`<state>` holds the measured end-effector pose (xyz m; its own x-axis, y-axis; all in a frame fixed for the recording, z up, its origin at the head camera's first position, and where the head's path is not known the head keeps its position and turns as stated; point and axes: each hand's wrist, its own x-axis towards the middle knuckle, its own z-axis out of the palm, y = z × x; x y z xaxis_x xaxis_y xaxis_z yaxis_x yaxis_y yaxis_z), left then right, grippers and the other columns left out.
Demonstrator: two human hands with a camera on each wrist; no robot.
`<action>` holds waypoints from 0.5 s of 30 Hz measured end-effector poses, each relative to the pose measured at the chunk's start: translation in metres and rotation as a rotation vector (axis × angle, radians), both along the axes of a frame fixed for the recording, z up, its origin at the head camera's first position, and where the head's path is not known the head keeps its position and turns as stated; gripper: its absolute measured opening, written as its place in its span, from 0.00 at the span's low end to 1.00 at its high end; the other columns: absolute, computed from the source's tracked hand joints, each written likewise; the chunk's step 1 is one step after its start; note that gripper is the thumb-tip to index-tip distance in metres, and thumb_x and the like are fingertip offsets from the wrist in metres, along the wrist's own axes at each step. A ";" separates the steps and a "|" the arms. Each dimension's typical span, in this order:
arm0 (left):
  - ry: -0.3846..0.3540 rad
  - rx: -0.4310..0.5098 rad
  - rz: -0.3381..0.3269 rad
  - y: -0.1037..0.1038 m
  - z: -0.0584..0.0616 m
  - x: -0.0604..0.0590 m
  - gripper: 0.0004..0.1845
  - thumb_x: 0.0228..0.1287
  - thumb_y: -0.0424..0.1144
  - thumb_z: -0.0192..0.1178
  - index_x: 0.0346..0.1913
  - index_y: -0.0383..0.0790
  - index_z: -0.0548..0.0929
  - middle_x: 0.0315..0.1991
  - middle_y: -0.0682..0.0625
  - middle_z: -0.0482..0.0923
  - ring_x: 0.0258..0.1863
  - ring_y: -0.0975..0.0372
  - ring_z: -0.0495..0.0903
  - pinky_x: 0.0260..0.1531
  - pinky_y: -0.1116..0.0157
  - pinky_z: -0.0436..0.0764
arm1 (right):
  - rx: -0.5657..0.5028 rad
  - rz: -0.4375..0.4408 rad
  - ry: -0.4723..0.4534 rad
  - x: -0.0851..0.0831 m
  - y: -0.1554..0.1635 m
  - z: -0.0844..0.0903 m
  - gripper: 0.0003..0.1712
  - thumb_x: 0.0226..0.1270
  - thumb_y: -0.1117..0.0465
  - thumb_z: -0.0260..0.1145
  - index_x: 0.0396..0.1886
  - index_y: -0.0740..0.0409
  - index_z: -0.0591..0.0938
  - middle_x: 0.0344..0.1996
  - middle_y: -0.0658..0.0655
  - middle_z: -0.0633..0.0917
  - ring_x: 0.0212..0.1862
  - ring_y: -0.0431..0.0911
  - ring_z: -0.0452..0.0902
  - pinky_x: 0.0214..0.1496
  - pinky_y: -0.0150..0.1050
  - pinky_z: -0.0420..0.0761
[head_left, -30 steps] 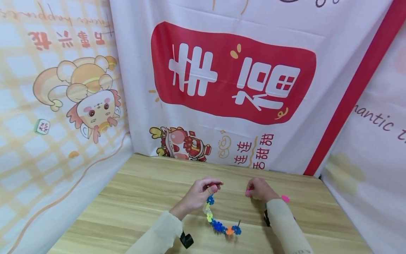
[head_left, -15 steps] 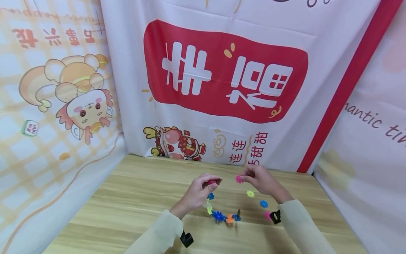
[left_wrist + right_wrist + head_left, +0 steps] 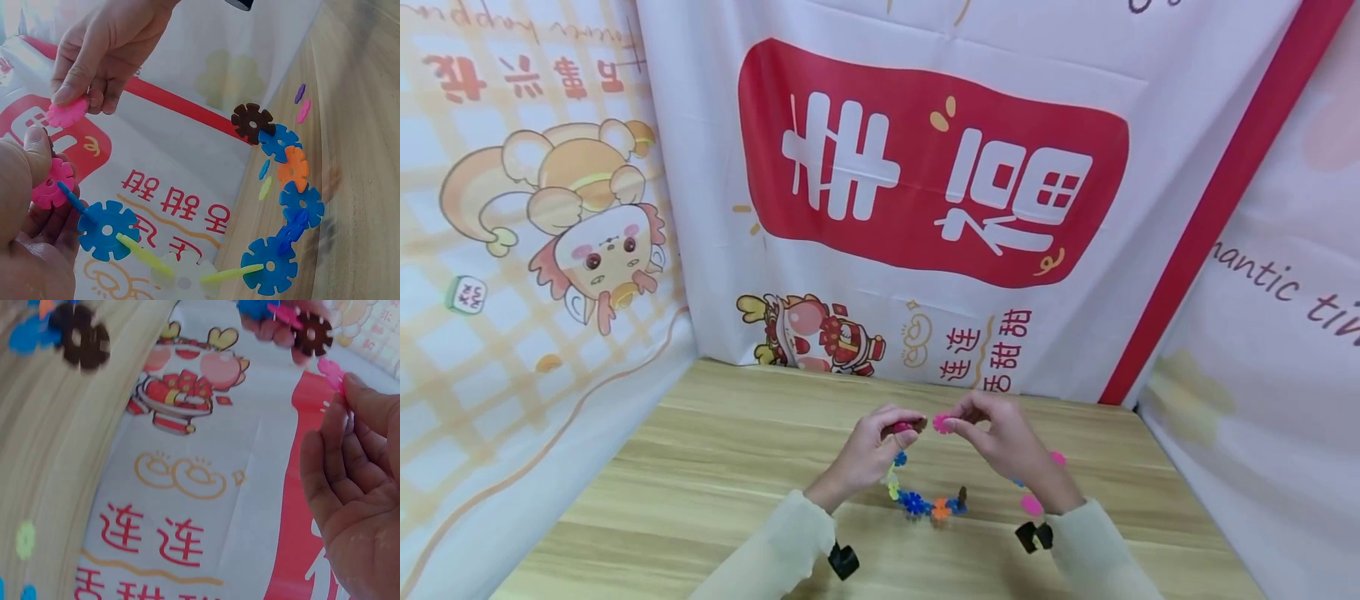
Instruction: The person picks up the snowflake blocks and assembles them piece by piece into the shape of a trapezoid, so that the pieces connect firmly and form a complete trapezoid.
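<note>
Wooden table (image 3: pixel 737 467): left hand (image 3: pixel 868 454) pinches chain (image 3: pixel 917 500) top, hanging down; right hand (image 3: pixel 1000 442) pinches pink disc (image 3: pixel 940 423).

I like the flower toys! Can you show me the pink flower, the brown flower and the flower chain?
pink flower (image 3: pixel 67 113), left wrist view, on its petals below the fingertips.
brown flower (image 3: pixel 252 124), left wrist view, near its centre hole.
flower chain (image 3: pixel 917 502), head view, on the blue pieces.

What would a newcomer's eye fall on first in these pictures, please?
Most likely the big red banner with white characters on the back wall. Below it, over the wooden table, the left hand holds up a chain of coloured snowflake discs, while the right hand pinches a pink disc beside it.
</note>
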<state>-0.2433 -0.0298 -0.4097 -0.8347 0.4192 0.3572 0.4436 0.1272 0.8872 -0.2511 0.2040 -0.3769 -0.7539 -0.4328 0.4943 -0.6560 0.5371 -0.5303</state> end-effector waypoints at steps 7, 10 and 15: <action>0.033 -0.017 0.016 0.003 -0.013 -0.008 0.15 0.71 0.36 0.55 0.57 0.41 0.79 0.50 0.47 0.78 0.51 0.59 0.78 0.59 0.61 0.78 | -0.037 0.009 0.053 0.002 -0.009 -0.003 0.03 0.64 0.55 0.68 0.35 0.44 0.81 0.32 0.41 0.86 0.34 0.35 0.82 0.36 0.30 0.84; 0.051 -0.011 0.023 0.005 -0.020 -0.013 0.14 0.69 0.39 0.56 0.56 0.46 0.80 0.49 0.51 0.79 0.50 0.61 0.78 0.59 0.62 0.77 | -0.036 0.019 0.037 0.003 -0.010 -0.001 0.04 0.63 0.56 0.69 0.35 0.44 0.82 0.32 0.41 0.86 0.34 0.36 0.83 0.36 0.30 0.84; 0.103 -0.029 0.030 0.004 -0.021 -0.014 0.15 0.66 0.45 0.58 0.55 0.53 0.81 0.45 0.57 0.80 0.47 0.66 0.78 0.53 0.65 0.80 | -0.015 0.016 0.025 0.006 -0.014 0.005 0.04 0.61 0.57 0.70 0.34 0.44 0.83 0.30 0.40 0.85 0.32 0.35 0.82 0.36 0.30 0.84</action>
<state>-0.2574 -0.0258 -0.4307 -0.8064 0.4061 0.4299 0.5281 0.1671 0.8326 -0.2447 0.1899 -0.3717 -0.7343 -0.4371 0.5194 -0.6776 0.5180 -0.5220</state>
